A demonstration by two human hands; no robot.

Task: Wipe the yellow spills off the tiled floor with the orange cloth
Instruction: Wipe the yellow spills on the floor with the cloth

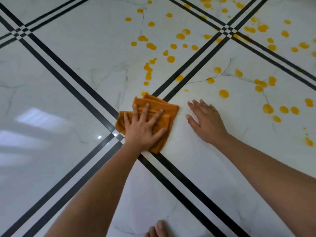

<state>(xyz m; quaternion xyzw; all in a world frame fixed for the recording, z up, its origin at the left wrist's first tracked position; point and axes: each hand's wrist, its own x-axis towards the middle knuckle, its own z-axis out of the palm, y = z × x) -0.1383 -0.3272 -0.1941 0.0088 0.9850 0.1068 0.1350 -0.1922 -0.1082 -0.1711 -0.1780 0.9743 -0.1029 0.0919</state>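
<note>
Pressing down on the orange cloth (168,109), the left hand (143,129) lies flat on top with fingers straight and spread wide, palm covering the near half. The cloth is folded into layers and sits across a pair of black lines, just beside the spot where they cross another pair. A small yellow patch touches its far edge. Just to the right, the right hand (208,124) rests flat on bare tile, fingers straight and close together, holding nothing, apart from the cloth. Beyond both hands, yellow spills (223,93) dot the tiled floor (85,40) in round drops, thickest toward the far right, past a crossing of black lines (226,29). Bare toes (159,228) show at the bottom edge.
</note>
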